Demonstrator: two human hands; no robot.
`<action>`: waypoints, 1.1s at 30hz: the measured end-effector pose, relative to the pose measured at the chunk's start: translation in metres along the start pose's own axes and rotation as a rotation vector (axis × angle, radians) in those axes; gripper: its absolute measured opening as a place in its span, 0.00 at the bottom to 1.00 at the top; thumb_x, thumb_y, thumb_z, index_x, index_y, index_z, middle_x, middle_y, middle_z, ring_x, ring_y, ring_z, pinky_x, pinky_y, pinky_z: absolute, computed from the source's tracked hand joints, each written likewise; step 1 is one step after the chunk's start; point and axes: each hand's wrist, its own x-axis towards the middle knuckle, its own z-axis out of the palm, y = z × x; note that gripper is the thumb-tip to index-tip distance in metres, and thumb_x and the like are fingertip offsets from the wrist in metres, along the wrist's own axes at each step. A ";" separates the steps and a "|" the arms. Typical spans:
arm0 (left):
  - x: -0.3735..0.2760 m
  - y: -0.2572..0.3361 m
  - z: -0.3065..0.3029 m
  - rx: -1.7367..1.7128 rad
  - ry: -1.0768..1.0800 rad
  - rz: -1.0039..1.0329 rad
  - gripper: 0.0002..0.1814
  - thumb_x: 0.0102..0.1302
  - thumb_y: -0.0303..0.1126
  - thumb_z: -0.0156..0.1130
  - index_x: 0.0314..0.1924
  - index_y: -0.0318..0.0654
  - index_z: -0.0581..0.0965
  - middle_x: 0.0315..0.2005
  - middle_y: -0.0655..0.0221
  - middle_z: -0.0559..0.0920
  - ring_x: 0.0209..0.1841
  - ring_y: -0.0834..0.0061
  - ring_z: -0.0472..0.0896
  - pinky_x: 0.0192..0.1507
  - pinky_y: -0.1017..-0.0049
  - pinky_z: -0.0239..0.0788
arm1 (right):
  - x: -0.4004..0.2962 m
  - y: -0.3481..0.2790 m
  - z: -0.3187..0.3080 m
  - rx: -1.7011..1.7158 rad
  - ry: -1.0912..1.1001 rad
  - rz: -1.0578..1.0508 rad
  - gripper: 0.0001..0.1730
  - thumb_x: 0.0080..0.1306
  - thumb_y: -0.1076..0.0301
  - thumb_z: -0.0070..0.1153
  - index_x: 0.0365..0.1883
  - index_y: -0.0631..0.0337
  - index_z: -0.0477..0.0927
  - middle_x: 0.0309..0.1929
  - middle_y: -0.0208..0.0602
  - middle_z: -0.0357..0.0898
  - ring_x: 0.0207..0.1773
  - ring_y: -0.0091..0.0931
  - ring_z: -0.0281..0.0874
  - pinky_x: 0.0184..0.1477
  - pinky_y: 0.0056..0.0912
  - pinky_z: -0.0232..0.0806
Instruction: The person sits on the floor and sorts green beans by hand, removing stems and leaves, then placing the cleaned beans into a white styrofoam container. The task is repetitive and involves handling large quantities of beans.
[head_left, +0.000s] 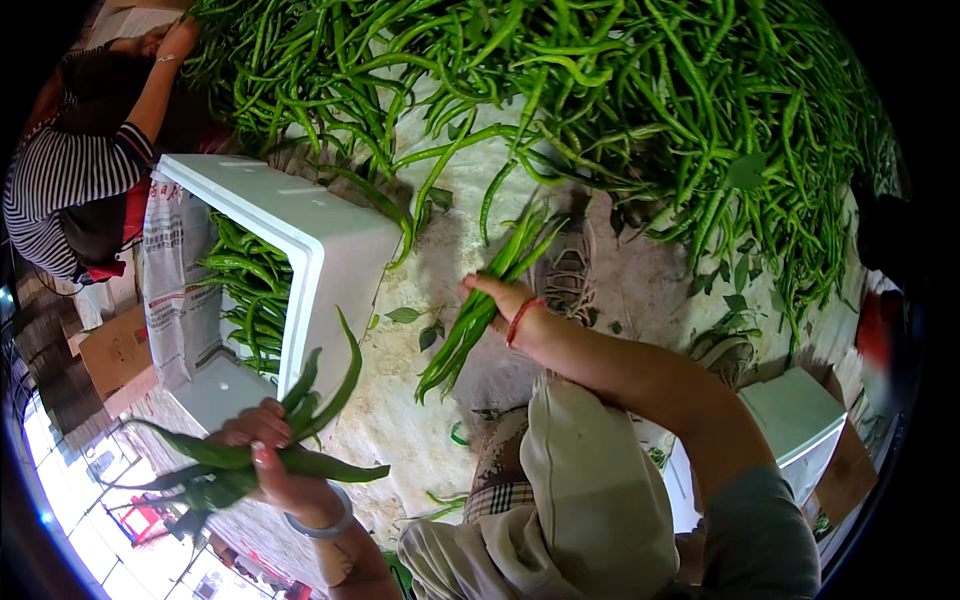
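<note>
My left hand (274, 457), with a pale bangle at the wrist, grips several long green chili peppers (217, 454) that point in different directions. It is in front of the lower corner of a white foam box (345, 225). The box is lined with newspaper (169, 277) and holds many green chilies (259, 300). My right hand (506, 300), a red cord at its wrist, is closed around a bundle of long green chilies (472, 322) lying roughly parallel, above the dirty pale sheet.
A large heap of green chilies (600, 90) spreads across the top. A person in a striped top (75, 180) sits at the upper left. Another white foam box (795, 420) stands at the lower right. A cardboard box (116, 349) lies at the left. Loose leaves (403, 315) dot the sheet.
</note>
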 end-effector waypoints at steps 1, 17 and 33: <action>-0.005 -0.005 -0.001 0.031 -0.002 -0.007 0.11 0.53 0.30 0.54 0.34 0.38 0.63 0.20 0.72 0.62 0.23 0.78 0.59 0.35 0.71 0.57 | 0.004 0.013 0.003 -0.036 0.085 0.026 0.08 0.52 0.69 0.58 0.29 0.58 0.73 0.29 0.32 0.76 0.29 0.24 0.73 0.28 0.28 0.66; -0.026 -0.060 -0.013 0.127 0.032 -0.154 0.17 0.52 0.34 0.62 0.34 0.38 0.63 0.18 0.66 0.71 0.22 0.73 0.70 0.35 0.66 0.65 | 0.009 0.004 0.011 -2.297 -0.414 -0.811 0.24 0.50 0.70 0.53 0.48 0.55 0.69 0.49 0.36 0.67 0.54 0.33 0.64 0.55 0.40 0.56; -0.026 -0.070 0.011 0.039 -0.025 -0.236 0.17 0.51 0.32 0.62 0.34 0.35 0.64 0.19 0.63 0.73 0.21 0.71 0.71 0.30 0.70 0.65 | 0.047 0.040 -0.021 -2.422 -1.075 -0.758 0.15 0.50 0.69 0.54 0.38 0.56 0.73 0.42 0.34 0.72 0.47 0.30 0.70 0.48 0.34 0.62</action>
